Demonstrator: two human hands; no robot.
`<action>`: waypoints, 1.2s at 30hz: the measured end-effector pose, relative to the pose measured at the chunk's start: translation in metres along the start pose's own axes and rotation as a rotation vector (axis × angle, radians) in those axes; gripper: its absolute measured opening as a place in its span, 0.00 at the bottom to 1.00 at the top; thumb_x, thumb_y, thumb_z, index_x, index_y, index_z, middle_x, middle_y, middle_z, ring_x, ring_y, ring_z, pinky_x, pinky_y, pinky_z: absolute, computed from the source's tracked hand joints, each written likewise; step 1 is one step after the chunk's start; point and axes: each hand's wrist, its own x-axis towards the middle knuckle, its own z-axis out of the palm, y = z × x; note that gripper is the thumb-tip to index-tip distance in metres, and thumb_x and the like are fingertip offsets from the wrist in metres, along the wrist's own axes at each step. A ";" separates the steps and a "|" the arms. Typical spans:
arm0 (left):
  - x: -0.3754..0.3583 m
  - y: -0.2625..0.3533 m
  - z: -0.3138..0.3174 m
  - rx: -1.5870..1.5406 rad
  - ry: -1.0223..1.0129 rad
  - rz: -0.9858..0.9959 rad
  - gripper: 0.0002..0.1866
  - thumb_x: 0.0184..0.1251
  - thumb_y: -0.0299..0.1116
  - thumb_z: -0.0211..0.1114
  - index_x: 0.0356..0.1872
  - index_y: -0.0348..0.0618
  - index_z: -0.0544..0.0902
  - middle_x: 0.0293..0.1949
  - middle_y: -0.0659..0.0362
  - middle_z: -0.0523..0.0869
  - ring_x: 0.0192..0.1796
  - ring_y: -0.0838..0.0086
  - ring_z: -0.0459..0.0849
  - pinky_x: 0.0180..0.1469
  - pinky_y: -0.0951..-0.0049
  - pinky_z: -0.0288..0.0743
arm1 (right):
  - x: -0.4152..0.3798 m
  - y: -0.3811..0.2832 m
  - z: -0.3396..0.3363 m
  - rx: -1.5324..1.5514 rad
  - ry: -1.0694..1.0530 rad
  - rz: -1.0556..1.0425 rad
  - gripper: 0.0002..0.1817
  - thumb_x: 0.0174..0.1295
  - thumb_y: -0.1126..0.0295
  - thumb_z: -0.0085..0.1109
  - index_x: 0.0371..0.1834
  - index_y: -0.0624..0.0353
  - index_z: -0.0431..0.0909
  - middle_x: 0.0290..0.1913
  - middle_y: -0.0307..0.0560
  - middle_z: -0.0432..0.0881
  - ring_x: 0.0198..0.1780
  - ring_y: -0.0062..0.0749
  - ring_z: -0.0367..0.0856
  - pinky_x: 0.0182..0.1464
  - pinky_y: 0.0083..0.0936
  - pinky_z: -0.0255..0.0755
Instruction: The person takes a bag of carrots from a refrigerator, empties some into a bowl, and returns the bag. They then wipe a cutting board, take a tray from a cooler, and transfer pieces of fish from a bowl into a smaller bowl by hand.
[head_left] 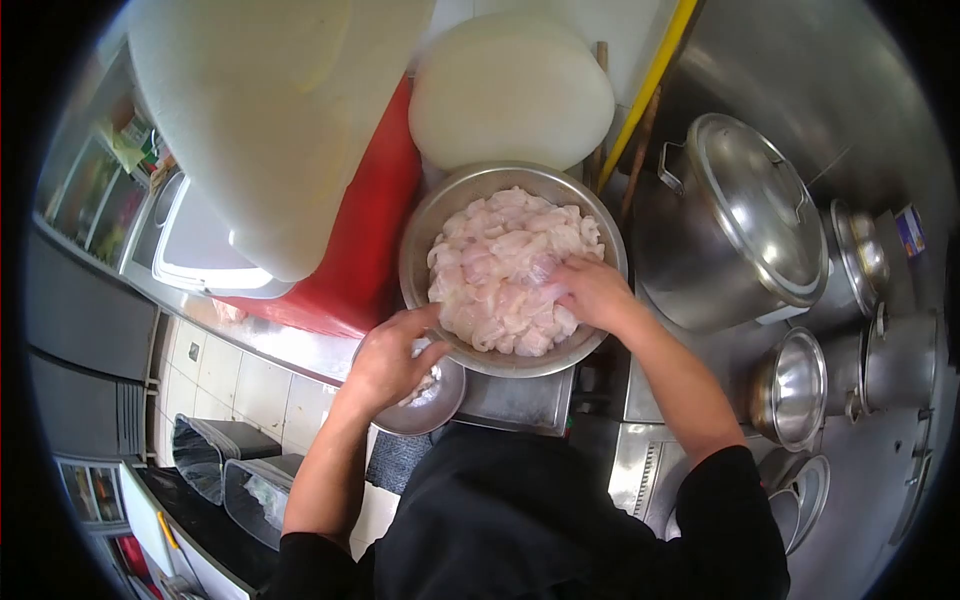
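Note:
A wide metal bowl [490, 366] is heaped with pale pink raw meat pieces [505, 265], which look like chicken. My right hand [595, 298] reaches in from the right, its fingers curled into the meat and their tips partly hidden among it. At the lower left of the rim, my left hand [390, 358] grips the bowl, fingers over the edge and thumb below. Under that hand is a smaller metal bowl [450, 395] with some white stuff in it, partly covered by the hand.
A large lidded steel pot [740, 220] stands to the right, near several pans and a shiny bowl [797, 388]. Behind the meat lies a round white board [510, 95]. A red block [365, 230] is at the left. Two bins [215, 455] stand on the floor.

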 end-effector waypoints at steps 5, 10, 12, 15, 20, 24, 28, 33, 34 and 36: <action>0.055 0.025 0.043 -0.377 -0.267 -0.051 0.20 0.67 0.34 0.65 0.56 0.34 0.79 0.46 0.47 0.86 0.50 0.64 0.86 0.52 0.68 0.78 | 0.008 0.019 -0.019 0.712 -0.029 0.516 0.14 0.59 0.71 0.65 0.47 0.62 0.83 0.38 0.45 0.85 0.36 0.31 0.83 0.40 0.29 0.77; 0.098 0.034 0.082 -0.942 -0.284 -0.257 0.23 0.72 0.36 0.61 0.64 0.37 0.73 0.48 0.56 0.84 0.50 0.71 0.84 0.50 0.73 0.79 | 0.009 0.007 -0.020 1.349 0.041 0.494 0.13 0.63 0.69 0.64 0.49 0.60 0.83 0.37 0.37 0.84 0.37 0.20 0.79 0.41 0.17 0.74; 0.104 0.037 0.081 -1.028 -0.184 -0.342 0.20 0.73 0.35 0.60 0.61 0.39 0.72 0.51 0.56 0.82 0.48 0.72 0.83 0.47 0.73 0.80 | 0.012 -0.017 -0.033 1.294 0.008 0.389 0.12 0.65 0.69 0.63 0.50 0.62 0.83 0.38 0.36 0.84 0.39 0.19 0.79 0.43 0.17 0.74; 0.098 0.041 0.069 -1.180 -0.013 -0.386 0.13 0.72 0.33 0.60 0.52 0.39 0.75 0.47 0.56 0.82 0.44 0.73 0.83 0.43 0.72 0.80 | 0.021 -0.034 -0.049 1.179 0.015 0.352 0.09 0.67 0.71 0.59 0.46 0.64 0.84 0.36 0.36 0.84 0.38 0.18 0.78 0.44 0.17 0.74; 0.041 0.007 0.013 -0.778 -0.053 -0.279 0.18 0.66 0.33 0.66 0.53 0.36 0.76 0.46 0.55 0.81 0.45 0.75 0.82 0.46 0.73 0.80 | 0.024 -0.021 -0.021 0.272 -0.058 0.415 0.19 0.59 0.64 0.65 0.53 0.57 0.80 0.50 0.50 0.82 0.48 0.39 0.82 0.51 0.34 0.76; -0.019 -0.014 0.003 -0.072 -0.135 -0.226 0.29 0.61 0.38 0.70 0.60 0.35 0.74 0.53 0.44 0.80 0.53 0.57 0.82 0.57 0.62 0.76 | 0.020 -0.036 0.015 0.000 0.002 0.427 0.25 0.56 0.62 0.63 0.59 0.51 0.77 0.62 0.53 0.74 0.59 0.51 0.77 0.59 0.43 0.72; -0.025 -0.014 0.018 0.165 -0.015 -0.037 0.34 0.59 0.40 0.72 0.64 0.38 0.72 0.56 0.36 0.77 0.60 0.43 0.77 0.61 0.55 0.73 | 0.021 -0.025 0.009 0.219 0.081 0.519 0.25 0.54 0.62 0.62 0.59 0.48 0.80 0.62 0.55 0.74 0.60 0.52 0.77 0.60 0.40 0.72; 0.010 0.025 0.012 0.122 -0.152 -0.191 0.28 0.65 0.40 0.65 0.64 0.41 0.73 0.56 0.41 0.81 0.58 0.49 0.79 0.59 0.57 0.74 | 0.030 -0.009 0.009 0.533 0.074 0.459 0.20 0.58 0.66 0.64 0.54 0.58 0.81 0.47 0.52 0.84 0.46 0.42 0.83 0.49 0.32 0.77; 0.015 0.038 0.008 0.183 -0.211 -0.212 0.28 0.65 0.40 0.64 0.64 0.39 0.74 0.56 0.42 0.81 0.57 0.49 0.80 0.59 0.57 0.74 | 0.033 -0.002 0.020 0.652 0.075 0.503 0.18 0.60 0.67 0.64 0.53 0.61 0.81 0.42 0.49 0.84 0.42 0.37 0.83 0.45 0.29 0.77; 0.027 0.047 0.010 0.189 -0.269 -0.174 0.27 0.65 0.40 0.64 0.63 0.37 0.74 0.56 0.43 0.82 0.55 0.50 0.82 0.57 0.58 0.75 | 0.037 0.000 0.021 0.841 0.040 0.604 0.15 0.64 0.68 0.63 0.51 0.63 0.81 0.38 0.43 0.84 0.36 0.27 0.82 0.39 0.24 0.77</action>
